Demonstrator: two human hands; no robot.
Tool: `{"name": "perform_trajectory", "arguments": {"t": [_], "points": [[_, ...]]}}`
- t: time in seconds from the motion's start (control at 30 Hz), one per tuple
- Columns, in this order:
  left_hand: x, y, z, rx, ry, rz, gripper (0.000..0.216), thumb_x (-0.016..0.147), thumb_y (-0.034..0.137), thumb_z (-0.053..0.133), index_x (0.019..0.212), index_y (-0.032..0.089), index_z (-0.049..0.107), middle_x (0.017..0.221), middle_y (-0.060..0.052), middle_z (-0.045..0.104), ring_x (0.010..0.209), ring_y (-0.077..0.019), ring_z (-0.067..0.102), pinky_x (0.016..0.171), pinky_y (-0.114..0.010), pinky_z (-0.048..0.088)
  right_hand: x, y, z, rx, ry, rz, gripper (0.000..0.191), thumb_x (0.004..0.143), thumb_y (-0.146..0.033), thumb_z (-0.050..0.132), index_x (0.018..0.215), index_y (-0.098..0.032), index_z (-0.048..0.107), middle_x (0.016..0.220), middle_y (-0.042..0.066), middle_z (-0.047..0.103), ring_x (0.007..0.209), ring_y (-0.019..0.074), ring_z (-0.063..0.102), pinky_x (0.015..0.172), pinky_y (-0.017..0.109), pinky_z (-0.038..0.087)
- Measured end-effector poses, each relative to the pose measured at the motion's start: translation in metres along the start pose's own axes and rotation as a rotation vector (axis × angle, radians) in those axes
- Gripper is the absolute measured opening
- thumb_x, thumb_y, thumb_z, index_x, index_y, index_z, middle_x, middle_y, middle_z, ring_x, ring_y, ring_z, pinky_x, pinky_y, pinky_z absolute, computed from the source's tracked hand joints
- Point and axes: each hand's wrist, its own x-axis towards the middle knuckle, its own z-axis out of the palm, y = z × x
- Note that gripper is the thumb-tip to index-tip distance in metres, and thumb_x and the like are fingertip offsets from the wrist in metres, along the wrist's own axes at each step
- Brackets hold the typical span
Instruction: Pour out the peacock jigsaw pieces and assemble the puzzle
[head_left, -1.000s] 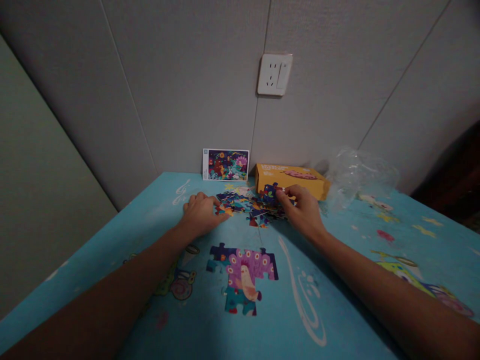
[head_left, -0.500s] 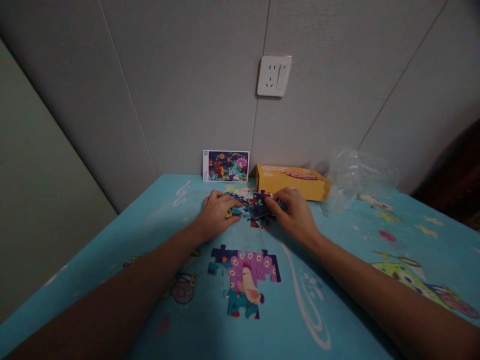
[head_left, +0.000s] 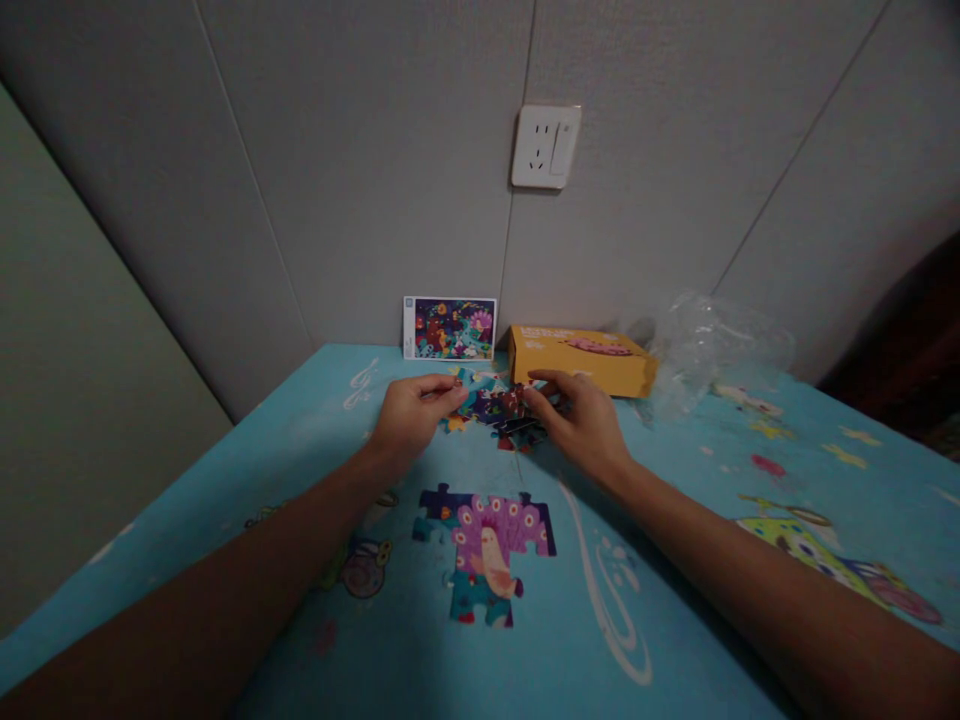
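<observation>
My left hand [head_left: 415,412] pinches a teal jigsaw piece [head_left: 474,382] between thumb and fingers, just above the loose pile. My right hand [head_left: 581,415] is closed at the pile's right side, its thumb and fingertips on a dark reddish jigsaw piece [head_left: 513,402]. Between and below both hands lies the pile of loose jigsaw pieces [head_left: 517,438], partly hidden by the fingers. Nearer to me, a joined section of puzzle [head_left: 495,535] lies flat, showing a pink-purple peacock with a dark upper edge and teal at the bottom.
A picture card [head_left: 454,328] leans against the wall behind the pile. Beside it lies a yellow box [head_left: 581,362], with a crumpled clear plastic bag [head_left: 712,345] to its right. A blue cartoon-print cloth [head_left: 697,630] covers the table. A white socket [head_left: 546,147] is on the wall.
My left hand has risen from the pile with a teal piece in its pinch. My right hand has shifted slightly, and a reddish piece now shows at its fingertips instead of a dark blue one.
</observation>
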Motion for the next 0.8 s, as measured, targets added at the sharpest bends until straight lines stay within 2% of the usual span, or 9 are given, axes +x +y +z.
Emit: {"name": "perform_trajectory", "arguments": {"t": [0.07,0.13,0.23,0.37,0.5,0.67,0.8], "points": [[-0.004,0.002,0.004,-0.093,-0.064,-0.060,0.025,0.071,0.037,0.075,0.080,0.013,0.074,0.075,-0.004,0.067,0.071,-0.0143,0.058,0.070,-0.030,0.048,-0.004,-0.009,-0.004,0.126,-0.080,-0.053,0.030,0.088,-0.040,0.057,0.099,-0.016,0.071,0.083,0.008,0.070,0.077,0.0199,0.058,0.069,0.032,0.040],[-0.008,0.003,0.008,-0.124,-0.138,-0.097,0.027,0.070,0.039,0.076,0.076,0.012,0.074,0.073,-0.004,0.065,0.068,-0.0126,0.055,0.067,-0.029,0.046,-0.007,-0.017,-0.005,0.248,-0.246,-0.086,0.029,0.089,-0.039,0.055,0.086,-0.016,0.072,0.077,0.006,0.069,0.070,0.0169,0.058,0.064,0.030,0.040],[-0.011,0.003,0.013,-0.137,-0.231,-0.108,0.030,0.072,0.041,0.074,0.069,0.012,0.070,0.068,-0.002,0.060,0.064,-0.0108,0.051,0.061,-0.026,0.043,-0.009,-0.019,-0.005,0.381,-0.387,-0.073,0.034,0.091,-0.038,0.050,0.071,-0.015,0.066,0.069,0.005,0.066,0.064,0.0147,0.057,0.061,0.029,0.040],[-0.012,0.007,0.014,-0.202,-0.229,-0.125,0.035,0.077,0.047,0.066,0.071,0.012,0.066,0.066,-0.002,0.059,0.058,-0.0096,0.051,0.056,-0.023,0.039,-0.007,-0.014,-0.006,0.487,-0.421,-0.064,0.037,0.092,-0.040,0.046,0.067,-0.016,0.057,0.065,0.003,0.061,0.061,0.0133,0.053,0.057,0.027,0.038],[-0.011,0.013,0.010,-0.153,-0.214,-0.159,0.026,0.071,0.037,0.070,0.072,0.011,0.064,0.064,-0.001,0.060,0.054,-0.0078,0.049,0.052,-0.022,0.035,-0.006,-0.010,-0.008,0.438,-0.406,-0.103,0.038,0.092,-0.042,0.046,0.065,-0.017,0.054,0.061,0.000,0.055,0.056,0.0115,0.046,0.054,0.025,0.033],[-0.013,0.017,0.004,-0.081,-0.373,-0.214,0.027,0.065,0.032,0.070,0.081,0.013,0.062,0.065,-0.002,0.063,0.050,-0.0072,0.047,0.048,-0.021,0.030,-0.007,-0.007,-0.006,0.452,-0.287,-0.049,0.039,0.092,-0.047,0.048,0.066,-0.017,0.053,0.059,-0.003,0.047,0.055,0.0103,0.039,0.053,0.025,0.030],[-0.017,0.019,0.006,0.050,-0.438,-0.188,0.031,0.072,0.043,0.067,0.076,0.014,0.058,0.063,0.001,0.057,0.050,-0.0067,0.046,0.048,-0.020,0.029,-0.009,-0.011,-0.007,0.427,-0.348,-0.074,0.038,0.091,-0.044,0.050,0.064,-0.017,0.054,0.058,-0.002,0.048,0.055,0.0101,0.040,0.052,0.025,0.030]]}}
